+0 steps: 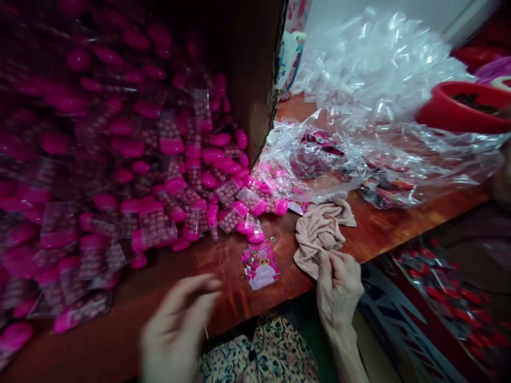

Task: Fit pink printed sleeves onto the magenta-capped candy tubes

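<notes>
Pink-capped packs (154, 221) heaped left of and beyond left hand (175, 319), some spilling toward the card. Left hand is over the near edge of the surface (223, 255), blurred; nothing visible in it, can't tell whether thumb and fingers meet. Card (261, 264), pink, printed, lies flat on the surface just right of the left fingertips and slightly beyond them, between the two hands. Left hand is nearer to it, small gap, no contact. Card's long axis looks roughly fore-and-aft, slightly skewed. Cloth (317, 236), beige and crumpled, sits right of the card, just beyond right hand (339, 284), which has its near end pinched between thumb and fingers. Clear bags (371, 58) pile up well beyond right hand; red bowl (443, 111) is beyond and right of it. Red packs (447, 292) off to its right, past the surface edge.
</notes>
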